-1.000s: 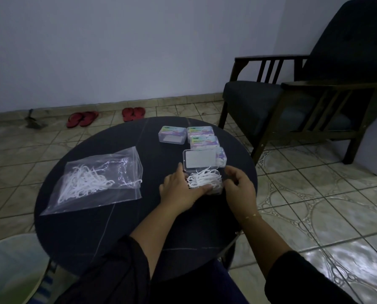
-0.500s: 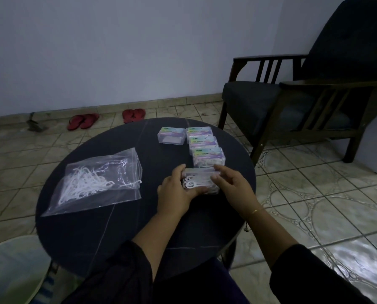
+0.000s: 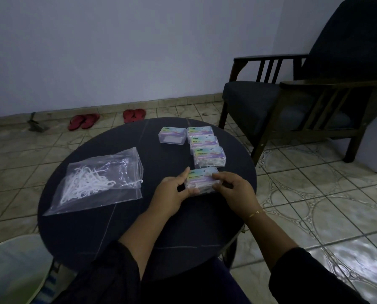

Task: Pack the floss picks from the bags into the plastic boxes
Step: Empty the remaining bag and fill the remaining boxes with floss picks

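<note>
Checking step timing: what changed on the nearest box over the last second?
The nearest box went from open, lid flipped back with picks heaped on it, to lid down. Left hand and right hand now grip its two ends. The bag and the other four boxes stayed put.

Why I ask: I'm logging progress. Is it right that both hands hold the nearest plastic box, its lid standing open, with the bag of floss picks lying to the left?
Not quite. The head view shows the nearest plastic box with its lid down, not open. Both the left hand and right hand hold it, and the bag of floss picks does lie to the left.
</note>
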